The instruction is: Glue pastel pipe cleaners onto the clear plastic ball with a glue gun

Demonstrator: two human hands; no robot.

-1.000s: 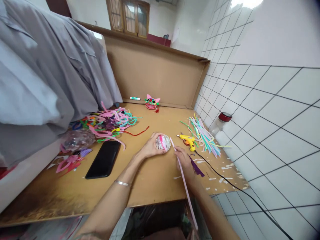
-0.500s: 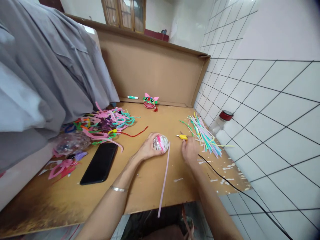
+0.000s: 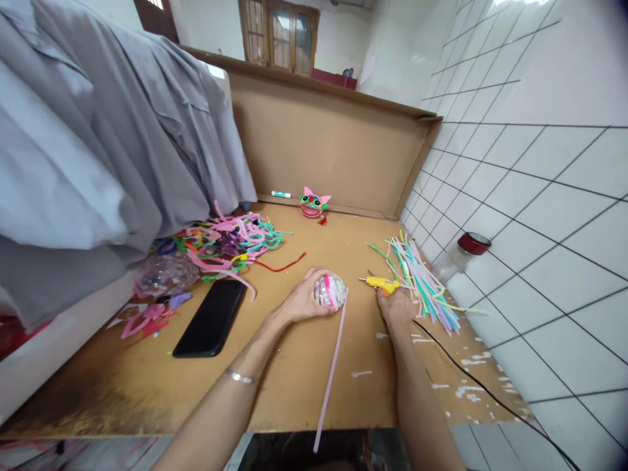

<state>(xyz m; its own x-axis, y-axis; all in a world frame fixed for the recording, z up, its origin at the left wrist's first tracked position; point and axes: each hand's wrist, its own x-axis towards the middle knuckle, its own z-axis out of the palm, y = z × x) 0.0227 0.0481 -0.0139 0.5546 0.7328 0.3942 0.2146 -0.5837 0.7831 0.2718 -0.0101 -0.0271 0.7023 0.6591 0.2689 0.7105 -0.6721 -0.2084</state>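
My left hand (image 3: pixel 314 296) is wrapped round a clear, round plastic ball (image 3: pixel 328 292) with a bright pink strip across it. A long pale-lilac pipe cleaner (image 3: pixel 331 369) runs from the ball's right side down past the table's front edge; whether it is fixed there I cannot tell. To the right, my right hand (image 3: pixel 396 307) has its fingers closed about the handle of a yellow glue gun (image 3: pixel 381 284). The gun's nozzle points left, towards the ball but apart from it. A black cord (image 3: pixel 458 366) trails from behind that hand.
Pipe cleaners (image 3: pixel 426 281) lie bundled on the right beside a red-lidded jar (image 3: pixel 473 244). At left are a tangled craft pile (image 3: pixel 235 239) and a black phone (image 3: pixel 210 320). A pink-eared figure (image 3: pixel 313 204) and a marker (image 3: pixel 281 194) sit by the cardboard wall (image 3: pixel 324 144).
More of the yellow glue gun shows now, its body clear of my right hand's fingers. The whole view has shifted, with things sitting further right in it. My left hand still holds the ball.
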